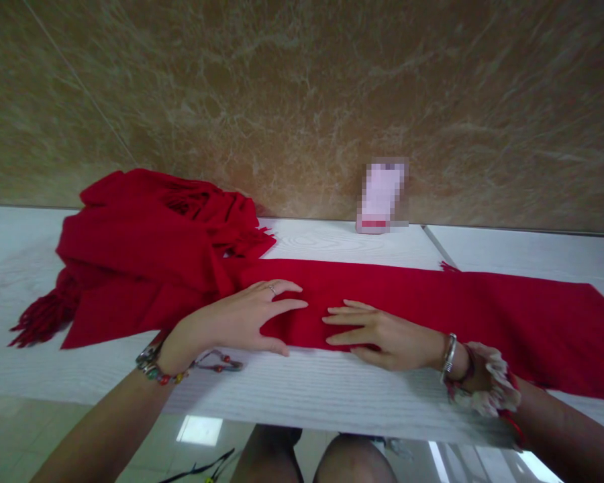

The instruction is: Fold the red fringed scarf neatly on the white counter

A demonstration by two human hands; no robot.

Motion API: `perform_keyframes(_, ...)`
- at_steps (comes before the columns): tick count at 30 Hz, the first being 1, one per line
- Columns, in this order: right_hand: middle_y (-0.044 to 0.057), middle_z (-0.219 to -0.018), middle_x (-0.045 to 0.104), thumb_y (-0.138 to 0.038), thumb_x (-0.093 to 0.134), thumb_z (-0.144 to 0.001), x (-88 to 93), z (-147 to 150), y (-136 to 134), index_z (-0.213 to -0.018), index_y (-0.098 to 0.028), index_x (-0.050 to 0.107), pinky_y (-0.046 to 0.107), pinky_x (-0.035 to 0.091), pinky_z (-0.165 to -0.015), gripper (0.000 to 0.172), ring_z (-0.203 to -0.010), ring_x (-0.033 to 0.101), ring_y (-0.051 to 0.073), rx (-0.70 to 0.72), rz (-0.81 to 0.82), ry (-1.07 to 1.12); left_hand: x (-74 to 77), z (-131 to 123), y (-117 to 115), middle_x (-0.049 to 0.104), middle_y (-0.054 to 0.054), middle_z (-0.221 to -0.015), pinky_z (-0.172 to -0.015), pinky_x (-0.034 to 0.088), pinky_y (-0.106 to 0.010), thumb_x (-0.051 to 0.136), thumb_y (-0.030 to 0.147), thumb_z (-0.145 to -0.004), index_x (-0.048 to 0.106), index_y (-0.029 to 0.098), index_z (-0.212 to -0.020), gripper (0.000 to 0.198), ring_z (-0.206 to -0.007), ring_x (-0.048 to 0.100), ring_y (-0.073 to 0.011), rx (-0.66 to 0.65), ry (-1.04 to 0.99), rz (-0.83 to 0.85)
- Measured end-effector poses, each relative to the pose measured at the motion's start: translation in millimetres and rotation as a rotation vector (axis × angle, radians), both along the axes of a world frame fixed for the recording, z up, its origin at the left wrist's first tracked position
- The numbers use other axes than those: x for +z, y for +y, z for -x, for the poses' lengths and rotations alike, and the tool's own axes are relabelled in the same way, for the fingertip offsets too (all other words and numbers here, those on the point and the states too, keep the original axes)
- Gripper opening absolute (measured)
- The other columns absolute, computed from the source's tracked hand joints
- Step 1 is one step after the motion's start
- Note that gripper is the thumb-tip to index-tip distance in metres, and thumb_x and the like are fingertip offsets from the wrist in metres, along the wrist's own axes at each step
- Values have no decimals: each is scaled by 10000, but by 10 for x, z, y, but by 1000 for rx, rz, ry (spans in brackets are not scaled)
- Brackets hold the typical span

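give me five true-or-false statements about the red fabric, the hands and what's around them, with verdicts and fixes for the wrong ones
1. The left hand and right hand are both over a long flat strip of red fabric. True.
2. All the red fabric lies flat. False: a bunched heap of red fringed fabric lies at the picture's left.
3. A multicoloured beaded bracelet is on the left wrist. True.
4. The right wrist is bare. False: it wears a silver-coloured metal bangle and a pale ruffled fabric scrunchie.
5. The tabletop is plain black. False: it is a white wood-grain tabletop.
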State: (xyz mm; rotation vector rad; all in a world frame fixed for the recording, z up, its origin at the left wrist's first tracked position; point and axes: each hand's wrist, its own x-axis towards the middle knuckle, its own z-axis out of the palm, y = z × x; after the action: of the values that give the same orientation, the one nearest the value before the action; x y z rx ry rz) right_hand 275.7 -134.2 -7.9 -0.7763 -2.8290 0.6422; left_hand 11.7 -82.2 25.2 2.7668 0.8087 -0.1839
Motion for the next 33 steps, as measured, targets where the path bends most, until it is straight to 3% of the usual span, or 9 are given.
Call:
perform_keyframes(4, 66, -1350, 404, -225, 469, -832, 25, -11, 6, -1208, -224, 505, 450, 154, -1067, 378, -1280, 272, 168, -9, 57, 32, -209, -95, 21, 142, -7, -1462, -996, 105, -575, 338, 512, -861, 212, 372, -1348, 522, -1319, 78, -295, 122, 113, 47)
perform_keyframes(7, 73, -1334, 425, -262, 500, -824, 49, -34, 28, -1151, -221, 557, 462, 149, -1064, 335, -1274, 287, 179, 13, 133, 72, -286, -73, 58, 86, -13, -1468, -945, 64, -655, 359, 566, -827, 178, 386, -1353, 584, -1314, 3, -345, 252, 189, 33)
perform_keyframes(11, 52, -1142, 603, -296, 454, -858, 26, -61, 81, -962, -226, 664, 438, 243, -1041, 244, -1168, 449, 166, -2, 249, 229, -229, 31, 98, 67, -51, -1467, -982, 60, -607, 404, 582, -793, 183, 325, -1368, 667, -1317, 13, -335, 339, 234, 23)
perform_keyframes(14, 56, -1066, 642, -334, 385, -885, -24, -64, 103, -1004, -219, 645, 409, 346, -990, 308, -1064, 539, 158, -270, 150, 379, -157, 72, 134, 106, -58, -1463, -1026, 82, -524, 421, 553, -796, 258, 283, -1353, 641, -1325, 54, -284, 298, 217, 36)
perform_keyframes(16, 71, -1192, 567, -357, 388, -877, -55, -60, 95, -1140, -217, 565, 453, 291, -1019, 346, -1156, 460, 189, -442, -24, 326, -132, 32, 161, 149, -47, -1458, -1043, 91, -479, 402, 530, -816, 335, 271, -1318, 569, -1327, 83, -245, 265, 174, 26)
perform_keyframes(19, 94, -1361, 381, -431, 433, -837, -92, -47, 59, -1296, -193, 398, 545, 158, -1039, 518, -1288, 244, 263, -476, -180, 52, -152, -152, 186, 162, -48, -1455, -1053, 94, -442, 329, 500, -860, 358, 251, -1306, 511, -1327, 96, -212, 268, 80, -45)
perform_keyframes(25, 135, -1429, 198, -597, 420, -765, -120, -22, 6, -1370, -125, 236, 558, 139, -1029, 789, -1308, 119, 327, -438, -185, -225, -279, -542, 186, 81, -57, -1464, -1005, 99, -569, 289, 584, -834, 168, 266, -1382, 644, -1325, 22, -297, 339, 77, -21)
perform_keyframes(28, 158, -1436, 143, -649, 431, -721, -115, -32, 13, -1379, -91, 187, 542, 125, -1038, 897, -1309, 97, 335, -440, -154, -245, -276, -522, 216, 22, -66, -1464, -970, 67, -630, 297, 677, -769, 125, 268, -1389, 762, -1315, -19, -341, 433, 138, 20)
perform_keyframes(33, 182, -1435, 122, -701, 439, -672, -95, -38, 42, -1381, -75, 169, 535, 95, -1044, 983, -1313, 86, 326, -437, -82, -229, -254, -375, 231, -23, -92, -1458, -1001, 49, -585, 303, 716, -730, 94, 217, -1396, 858, -1315, -47, -326, 479, 175, 42)
